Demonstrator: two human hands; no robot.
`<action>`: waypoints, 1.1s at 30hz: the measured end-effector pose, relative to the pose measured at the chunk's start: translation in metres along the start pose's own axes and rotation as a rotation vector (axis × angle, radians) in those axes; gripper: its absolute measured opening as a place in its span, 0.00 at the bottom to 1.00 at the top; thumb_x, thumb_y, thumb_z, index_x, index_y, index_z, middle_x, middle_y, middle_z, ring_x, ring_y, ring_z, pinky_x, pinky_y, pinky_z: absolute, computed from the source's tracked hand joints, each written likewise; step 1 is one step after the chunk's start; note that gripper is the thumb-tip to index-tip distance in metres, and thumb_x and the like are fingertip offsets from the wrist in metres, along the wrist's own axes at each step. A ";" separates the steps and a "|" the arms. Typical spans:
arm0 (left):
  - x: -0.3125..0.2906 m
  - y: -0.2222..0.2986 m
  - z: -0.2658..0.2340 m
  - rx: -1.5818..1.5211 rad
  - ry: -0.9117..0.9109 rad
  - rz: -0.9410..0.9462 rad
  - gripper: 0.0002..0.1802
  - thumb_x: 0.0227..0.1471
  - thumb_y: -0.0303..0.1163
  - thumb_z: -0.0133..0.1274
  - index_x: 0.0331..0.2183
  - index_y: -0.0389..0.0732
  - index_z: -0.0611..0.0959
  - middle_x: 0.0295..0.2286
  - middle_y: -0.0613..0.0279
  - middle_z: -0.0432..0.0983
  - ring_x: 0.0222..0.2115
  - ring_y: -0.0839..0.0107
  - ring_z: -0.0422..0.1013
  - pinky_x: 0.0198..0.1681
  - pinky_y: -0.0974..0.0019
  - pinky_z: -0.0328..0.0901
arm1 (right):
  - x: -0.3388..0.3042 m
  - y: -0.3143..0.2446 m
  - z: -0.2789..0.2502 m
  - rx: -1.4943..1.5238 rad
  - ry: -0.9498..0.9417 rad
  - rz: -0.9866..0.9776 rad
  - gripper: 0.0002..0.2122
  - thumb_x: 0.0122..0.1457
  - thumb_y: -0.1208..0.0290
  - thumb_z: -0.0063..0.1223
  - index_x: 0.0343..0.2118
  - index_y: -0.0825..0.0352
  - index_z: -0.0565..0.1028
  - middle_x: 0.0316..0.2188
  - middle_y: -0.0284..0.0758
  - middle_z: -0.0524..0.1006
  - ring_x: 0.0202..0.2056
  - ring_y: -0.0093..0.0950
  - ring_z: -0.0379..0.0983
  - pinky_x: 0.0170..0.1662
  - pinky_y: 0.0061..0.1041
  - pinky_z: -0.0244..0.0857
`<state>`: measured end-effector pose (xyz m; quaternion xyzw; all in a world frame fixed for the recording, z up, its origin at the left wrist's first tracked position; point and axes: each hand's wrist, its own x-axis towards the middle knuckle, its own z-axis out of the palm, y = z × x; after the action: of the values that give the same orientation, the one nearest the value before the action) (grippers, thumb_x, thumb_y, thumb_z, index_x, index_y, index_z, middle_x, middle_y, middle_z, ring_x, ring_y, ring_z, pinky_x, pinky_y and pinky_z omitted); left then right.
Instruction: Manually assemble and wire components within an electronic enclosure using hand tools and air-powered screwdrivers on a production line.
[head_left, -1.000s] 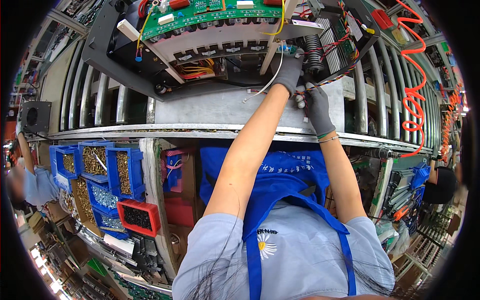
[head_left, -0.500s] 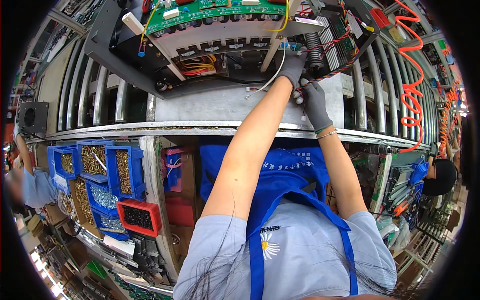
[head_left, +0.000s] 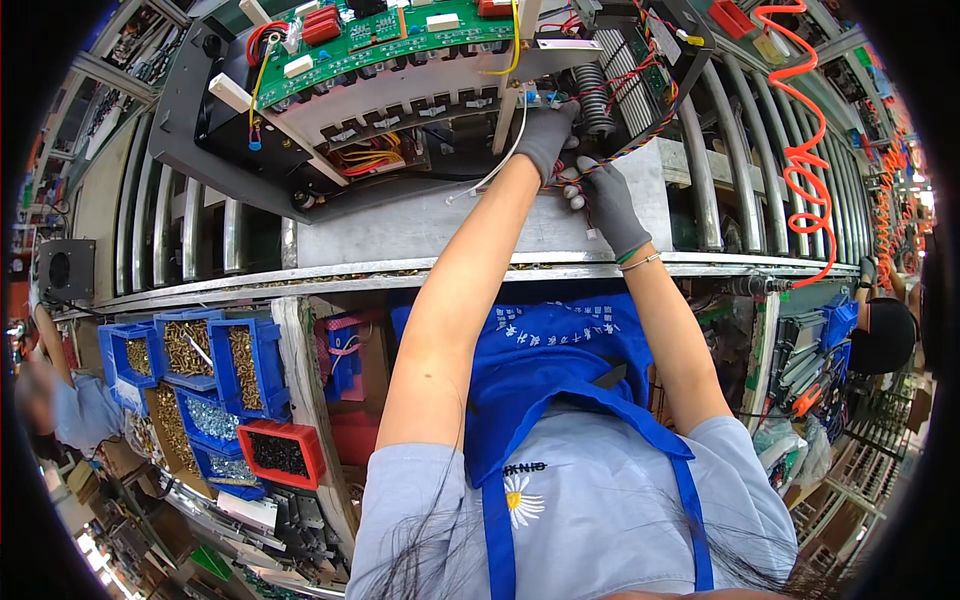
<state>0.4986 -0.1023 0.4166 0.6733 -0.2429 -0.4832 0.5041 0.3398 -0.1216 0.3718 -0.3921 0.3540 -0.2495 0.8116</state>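
A black metal chassis (head_left: 215, 190) with a green circuit board (head_left: 370, 45) on top stands at the far side of the bench. My left hand (head_left: 548, 138), in a grey glove, reaches into its right part beside a blue connector (head_left: 535, 98) and a dark coil spring (head_left: 594, 100). Its fingers are curled, and what they grip is hidden. Just to the right and nearer, my gloved right hand (head_left: 612, 205) pinches a bundle of coloured wires (head_left: 625, 152). A small white plug (head_left: 591, 234) dangles below it. A loose white cable (head_left: 500, 165) hangs left of my left hand.
The chassis rests over a metal plate (head_left: 400, 225) between steel rollers (head_left: 690, 165). Blue bins of screws (head_left: 242, 360) and a red bin of black screws (head_left: 280, 453) stand at the left. An orange coiled hose (head_left: 800, 160) hangs at the right. Other people work at both edges.
The view has shifted, so the chassis and both hands appear a little further left. Both hands stay at the same part of the chassis, the right one still holding the wires.
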 end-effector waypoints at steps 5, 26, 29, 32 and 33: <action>0.013 -0.025 0.016 -0.172 0.230 0.381 0.17 0.52 0.45 0.55 0.27 0.41 0.82 0.21 0.63 0.75 0.21 0.74 0.72 0.22 0.71 0.66 | -0.003 -0.001 0.005 -0.046 -0.027 -0.052 0.09 0.62 0.69 0.48 0.38 0.69 0.67 0.26 0.40 0.76 0.19 0.27 0.73 0.16 0.21 0.63; -0.004 0.012 0.000 -0.088 0.004 0.002 0.22 0.50 0.53 0.55 0.32 0.42 0.83 0.17 0.64 0.67 0.20 0.75 0.66 0.24 0.71 0.66 | -0.004 -0.001 0.004 -0.051 0.032 -0.034 0.09 0.62 0.70 0.47 0.39 0.71 0.68 0.24 0.39 0.75 0.20 0.26 0.72 0.17 0.21 0.64; 0.022 0.002 0.003 0.134 0.038 0.041 0.23 0.56 0.52 0.45 0.43 0.47 0.80 0.26 0.59 0.75 0.26 0.70 0.72 0.32 0.66 0.67 | -0.004 0.000 0.010 -0.090 0.034 -0.047 0.08 0.62 0.70 0.47 0.38 0.70 0.68 0.24 0.38 0.75 0.20 0.25 0.72 0.17 0.20 0.63; 0.022 0.009 0.006 0.490 0.018 -0.007 0.24 0.59 0.51 0.37 0.53 0.55 0.74 0.38 0.52 0.77 0.35 0.61 0.75 0.42 0.61 0.66 | -0.005 0.000 0.006 -0.062 0.027 -0.059 0.08 0.62 0.70 0.48 0.38 0.70 0.69 0.24 0.37 0.75 0.20 0.24 0.72 0.16 0.20 0.63; 0.021 0.005 0.006 0.551 0.042 0.098 0.24 0.60 0.49 0.36 0.54 0.56 0.71 0.39 0.51 0.77 0.36 0.60 0.75 0.43 0.61 0.65 | -0.005 0.001 0.006 -0.062 0.025 -0.060 0.08 0.62 0.70 0.48 0.38 0.70 0.69 0.24 0.37 0.75 0.20 0.24 0.72 0.16 0.20 0.63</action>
<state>0.5028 -0.1241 0.4124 0.7824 -0.3869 -0.3599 0.3296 0.3415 -0.1146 0.3763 -0.4241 0.3598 -0.2677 0.7868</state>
